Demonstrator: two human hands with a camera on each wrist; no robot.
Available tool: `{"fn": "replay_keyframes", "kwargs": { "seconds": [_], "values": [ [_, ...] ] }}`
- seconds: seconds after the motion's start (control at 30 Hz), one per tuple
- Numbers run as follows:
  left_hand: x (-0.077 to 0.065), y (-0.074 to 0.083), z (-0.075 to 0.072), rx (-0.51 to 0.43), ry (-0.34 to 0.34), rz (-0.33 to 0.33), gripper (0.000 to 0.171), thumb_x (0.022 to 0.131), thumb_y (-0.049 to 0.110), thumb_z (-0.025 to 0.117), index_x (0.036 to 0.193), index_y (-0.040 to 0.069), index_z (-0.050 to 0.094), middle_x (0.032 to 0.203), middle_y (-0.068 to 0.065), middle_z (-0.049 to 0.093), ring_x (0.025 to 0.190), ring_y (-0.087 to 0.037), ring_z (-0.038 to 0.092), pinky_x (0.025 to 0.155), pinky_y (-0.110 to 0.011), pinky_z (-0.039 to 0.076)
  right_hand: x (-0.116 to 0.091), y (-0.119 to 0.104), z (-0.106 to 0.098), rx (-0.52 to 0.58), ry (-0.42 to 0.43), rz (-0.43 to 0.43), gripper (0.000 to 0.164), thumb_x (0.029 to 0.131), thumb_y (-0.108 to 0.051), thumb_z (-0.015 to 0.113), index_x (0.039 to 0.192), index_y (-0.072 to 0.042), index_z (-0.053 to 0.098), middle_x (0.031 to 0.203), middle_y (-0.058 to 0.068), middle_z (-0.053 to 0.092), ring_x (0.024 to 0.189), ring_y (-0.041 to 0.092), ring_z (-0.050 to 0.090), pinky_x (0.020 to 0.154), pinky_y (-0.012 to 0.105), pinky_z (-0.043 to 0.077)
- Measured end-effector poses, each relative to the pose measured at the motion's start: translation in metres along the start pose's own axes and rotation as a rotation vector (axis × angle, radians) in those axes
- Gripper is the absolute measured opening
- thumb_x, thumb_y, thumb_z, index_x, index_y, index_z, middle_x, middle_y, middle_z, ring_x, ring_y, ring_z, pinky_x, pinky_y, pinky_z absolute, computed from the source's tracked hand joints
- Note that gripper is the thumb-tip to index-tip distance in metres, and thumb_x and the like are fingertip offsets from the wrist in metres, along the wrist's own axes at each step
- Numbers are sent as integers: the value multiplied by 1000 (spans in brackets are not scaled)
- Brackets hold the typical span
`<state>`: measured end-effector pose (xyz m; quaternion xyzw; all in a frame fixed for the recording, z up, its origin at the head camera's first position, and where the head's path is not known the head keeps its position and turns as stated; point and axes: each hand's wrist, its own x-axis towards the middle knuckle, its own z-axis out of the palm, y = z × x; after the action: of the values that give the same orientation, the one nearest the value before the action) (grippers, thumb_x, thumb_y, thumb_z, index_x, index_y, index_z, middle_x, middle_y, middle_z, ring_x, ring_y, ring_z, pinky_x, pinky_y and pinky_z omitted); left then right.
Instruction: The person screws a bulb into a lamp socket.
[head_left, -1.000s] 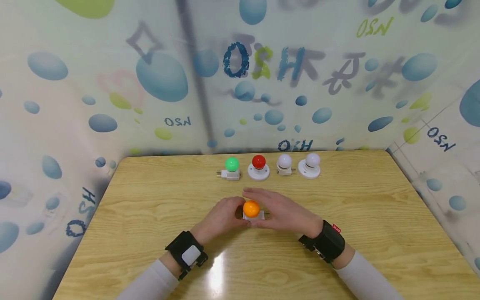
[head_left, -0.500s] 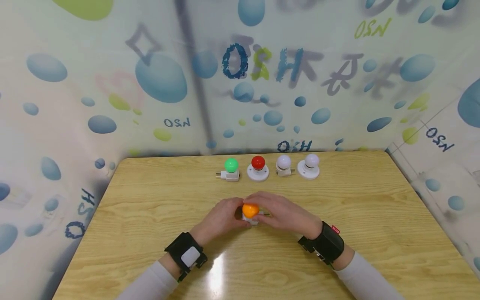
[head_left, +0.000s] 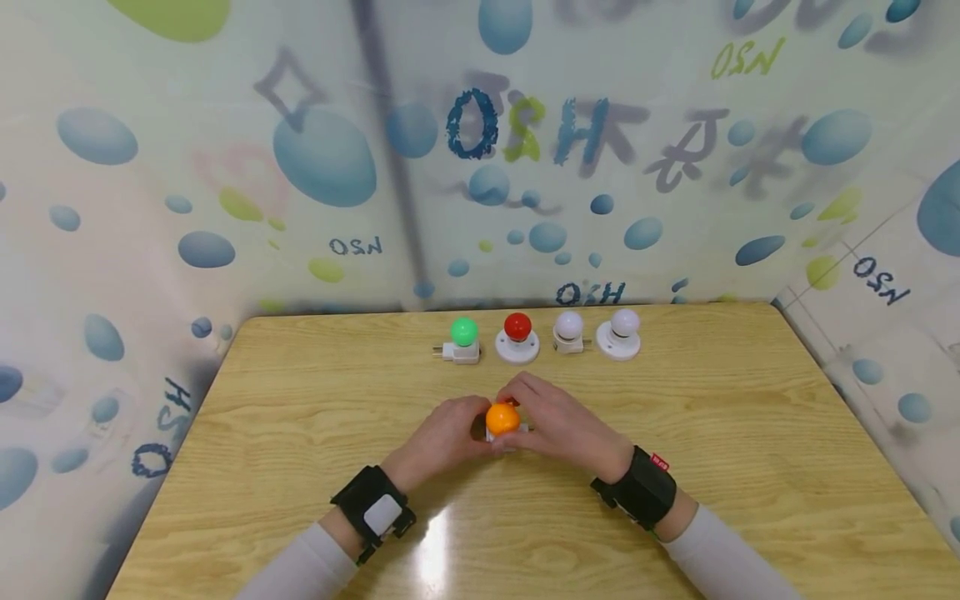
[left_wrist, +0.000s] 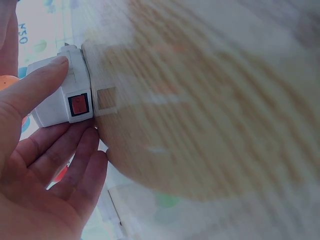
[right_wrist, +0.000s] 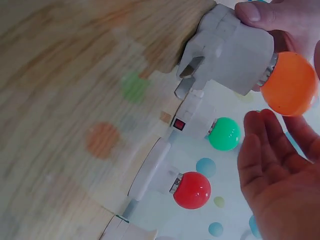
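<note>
An orange light bulb (head_left: 502,419) stands upright in a white plug-in lamp holder (right_wrist: 237,52) near the middle of the table. My left hand (head_left: 450,429) grips the holder, thumb on one side and fingers at the other. A red rocker switch (left_wrist: 79,104) shows on the holder in the left wrist view. Two metal prongs (right_wrist: 187,80) stick out toward the right hand's side. My right hand (head_left: 558,421) holds the orange bulb between thumb and bent forefinger. Its other fingers are curved beside the bulb, and the right thumb is mostly cut off in the right wrist view.
Along the table's back edge stand a green bulb (head_left: 464,332) in a plug-in holder, a red bulb (head_left: 517,327) on a round base, a white bulb (head_left: 569,325) in a plug-in holder, and another white bulb (head_left: 625,322) on a round base. A patterned curtain (head_left: 487,208) hangs behind.
The right hand's fingers have gone from stretched around the bulb to bent against it, its knuckles farther back and its wrist slightly left. The left hand keeps its grip on the holder.
</note>
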<state>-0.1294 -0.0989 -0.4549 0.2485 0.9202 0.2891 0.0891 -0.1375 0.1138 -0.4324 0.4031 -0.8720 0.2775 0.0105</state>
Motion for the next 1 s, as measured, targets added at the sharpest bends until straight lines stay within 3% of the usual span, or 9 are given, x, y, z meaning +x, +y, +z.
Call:
{"fn": "replay_keyframes", "kwargs": {
  "seconds": [0.17, 0.3, 0.43, 0.57, 0.77, 1.0],
  "values": [
    [-1, 0, 1, 11, 24, 33, 38, 78, 37, 78, 104, 14, 63, 89, 8, 60, 78, -12, 53, 73, -27, 46, -3, 0, -4, -8, -55, -9, 80, 80, -62, 62, 143, -17, 45, 142, -7, 46, 125, 10, 43, 102, 34, 39],
    [-2, 0, 0, 8, 26, 52, 45, 78, 39, 77, 112, 14, 63, 98, 7, 63, 84, -10, 55, 79, -28, 48, -5, 0, -8, 49, -116, -38, 73, 87, -51, 63, 150, -21, 38, 152, -10, 34, 135, 10, 34, 106, 39, 34],
    [-2, 0, 0, 2, 12, 61, 52, 78, 37, 77, 122, 15, 62, 108, 6, 64, 90, -9, 55, 85, -29, 47, -4, -1, -10, 94, -157, -76, 57, 94, -32, 61, 147, -20, 44, 149, -7, 40, 130, 11, 42, 102, 36, 40],
    [-2, 0, -1, -15, 0, 48, 49, 78, 34, 78, 120, 16, 62, 102, 8, 62, 85, -10, 54, 80, -28, 47, -3, 0, -9, 107, -160, -90, 47, 95, -22, 59, 141, -16, 50, 140, -5, 50, 120, 9, 49, 97, 31, 44],
    [-2, 1, -1, -31, -8, 11, 44, 77, 35, 79, 114, 16, 63, 97, 10, 61, 84, -10, 54, 78, -28, 47, 0, 1, -6, 109, -92, -89, 42, 91, -28, 65, 131, -14, 58, 126, -7, 57, 110, 7, 52, 94, 28, 45],
    [-1, 1, 0, -4, -3, 0, 47, 77, 36, 78, 115, 14, 63, 98, 8, 61, 85, -10, 54, 79, -27, 47, 0, 2, -1, 40, -18, -86, 45, 85, -36, 70, 125, -16, 62, 118, -8, 54, 102, 5, 49, 89, 25, 47]
  ]
}}
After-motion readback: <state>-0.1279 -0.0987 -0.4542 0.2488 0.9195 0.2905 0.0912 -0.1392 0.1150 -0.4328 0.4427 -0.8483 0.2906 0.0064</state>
